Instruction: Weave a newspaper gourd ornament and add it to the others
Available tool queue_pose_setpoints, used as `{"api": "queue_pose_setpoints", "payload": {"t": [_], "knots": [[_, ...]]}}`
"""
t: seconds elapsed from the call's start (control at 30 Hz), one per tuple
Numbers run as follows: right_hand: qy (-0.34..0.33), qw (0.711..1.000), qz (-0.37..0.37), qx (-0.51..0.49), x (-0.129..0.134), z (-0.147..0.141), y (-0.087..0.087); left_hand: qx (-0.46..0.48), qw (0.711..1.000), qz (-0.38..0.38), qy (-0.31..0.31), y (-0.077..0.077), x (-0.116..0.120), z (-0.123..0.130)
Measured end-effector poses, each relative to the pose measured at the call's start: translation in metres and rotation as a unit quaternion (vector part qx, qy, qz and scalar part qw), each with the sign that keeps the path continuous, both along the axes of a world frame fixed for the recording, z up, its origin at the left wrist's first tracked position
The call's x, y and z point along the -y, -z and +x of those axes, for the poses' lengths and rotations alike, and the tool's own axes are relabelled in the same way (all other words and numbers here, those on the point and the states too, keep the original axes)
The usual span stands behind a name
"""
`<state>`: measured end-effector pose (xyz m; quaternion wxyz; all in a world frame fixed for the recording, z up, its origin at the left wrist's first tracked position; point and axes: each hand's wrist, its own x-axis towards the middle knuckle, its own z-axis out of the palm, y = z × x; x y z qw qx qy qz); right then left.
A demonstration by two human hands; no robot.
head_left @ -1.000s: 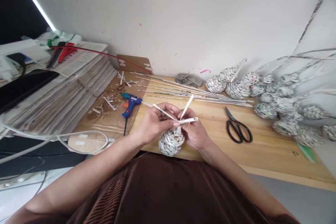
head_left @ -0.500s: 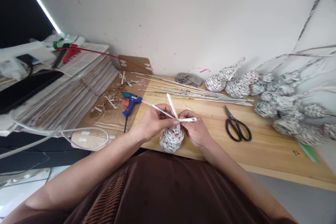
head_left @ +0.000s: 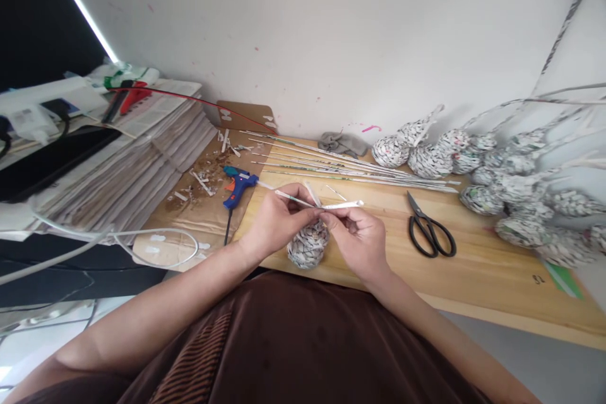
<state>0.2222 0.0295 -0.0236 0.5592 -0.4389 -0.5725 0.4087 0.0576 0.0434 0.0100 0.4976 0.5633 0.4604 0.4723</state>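
Observation:
A small woven paper gourd (head_left: 307, 246) stands near the table's front edge, with paper strips sticking out of its top. My left hand (head_left: 279, 218) pinches the strips at the gourd's top from the left; one thin strip runs out over its fingers. My right hand (head_left: 362, 237) closes thumb and fingers on a white paper strip (head_left: 348, 204) that points right. Both hands' fingertips meet just above the gourd and hide the joint. Another strip (head_left: 311, 192) rises behind them.
Black scissors (head_left: 430, 230) lie to the right, a blue glue gun (head_left: 239, 187) to the left. Long paper sticks (head_left: 355, 167) lie behind. Woven paper gourds (head_left: 516, 189) crowd the right, a newspaper stack (head_left: 165, 151) the left. A grey cloth (head_left: 343, 144) lies by the wall.
My right hand has shifted slightly right, its thumb now on top at the joint. The upright strip has sunk lower behind my fingers. The view has moved slightly.

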Motion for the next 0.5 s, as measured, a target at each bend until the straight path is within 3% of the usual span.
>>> {"api": "queue_pose_setpoints", "payload": {"t": [0.5], "knots": [[0.035,0.994,0.060,0.081,0.0015,-0.0004,0.0030,0.084,0.996,-0.028,0.014,0.0048,0.0027,0.0011]]}}
